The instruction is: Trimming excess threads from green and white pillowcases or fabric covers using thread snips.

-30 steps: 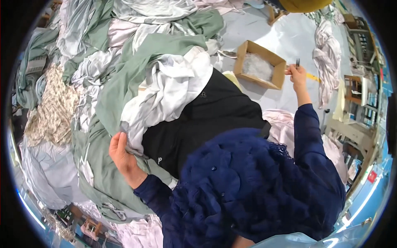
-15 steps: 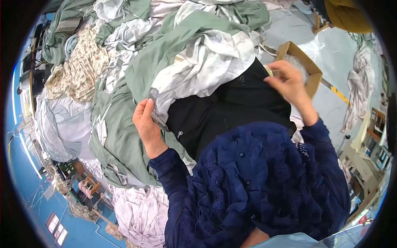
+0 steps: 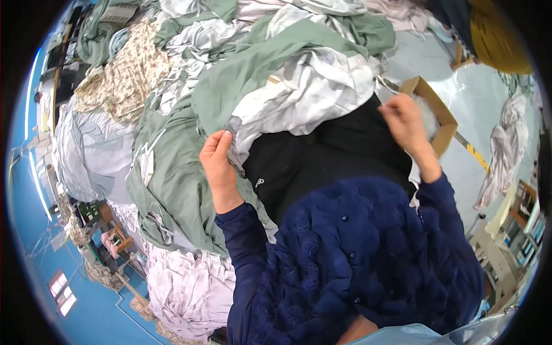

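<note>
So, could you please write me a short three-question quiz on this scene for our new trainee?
1. Which fabric does the left hand pinch by its edge?
A) floral cloth
B) white cloth
C) pink cloth

2. True or false: the right hand is farther from the cardboard box than the left hand is.

3. Fill in the colour: the lap cloth, spread in front of the person's navy ruffled top, is ____.

Key:
1. B
2. False; the right hand is the nearer one.
3. black

Heaped cloth (image 3: 178, 167) blocks the left; floor (image 3: 480, 106) beyond the box (image 3: 445, 139) is open.
</note>
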Demonstrator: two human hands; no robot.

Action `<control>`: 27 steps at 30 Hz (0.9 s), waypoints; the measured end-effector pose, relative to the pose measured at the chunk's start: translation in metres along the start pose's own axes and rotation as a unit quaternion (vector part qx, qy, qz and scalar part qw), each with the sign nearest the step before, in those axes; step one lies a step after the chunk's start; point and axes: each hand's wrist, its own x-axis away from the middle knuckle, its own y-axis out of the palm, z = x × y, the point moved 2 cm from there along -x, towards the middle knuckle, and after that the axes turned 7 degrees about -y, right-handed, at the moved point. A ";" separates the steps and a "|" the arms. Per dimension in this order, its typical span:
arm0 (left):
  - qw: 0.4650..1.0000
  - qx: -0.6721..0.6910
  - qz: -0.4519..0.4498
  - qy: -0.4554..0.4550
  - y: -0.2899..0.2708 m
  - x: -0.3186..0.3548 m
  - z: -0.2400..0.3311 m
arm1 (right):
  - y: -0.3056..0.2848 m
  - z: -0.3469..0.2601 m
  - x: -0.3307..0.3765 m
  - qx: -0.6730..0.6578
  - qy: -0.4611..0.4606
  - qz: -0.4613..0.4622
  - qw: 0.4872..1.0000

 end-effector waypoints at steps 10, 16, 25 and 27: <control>1.000 0.025 -0.006 0.017 -0.005 0.001 0.004 | -0.084 0.099 0.050 -0.018 0.174 0.186 0.967; 0.999 0.024 0.001 0.039 -0.005 0.006 0.020 | -0.005 -0.003 -0.048 -0.139 0.053 0.094 0.984; 0.995 -0.001 -0.010 0.103 -0.024 0.019 0.070 | 0.042 0.012 -0.114 -0.323 0.106 -0.152 0.928; 0.991 -0.005 -0.020 0.132 -0.036 0.041 0.105 | 0.024 0.004 -0.114 -0.362 0.076 -0.155 0.916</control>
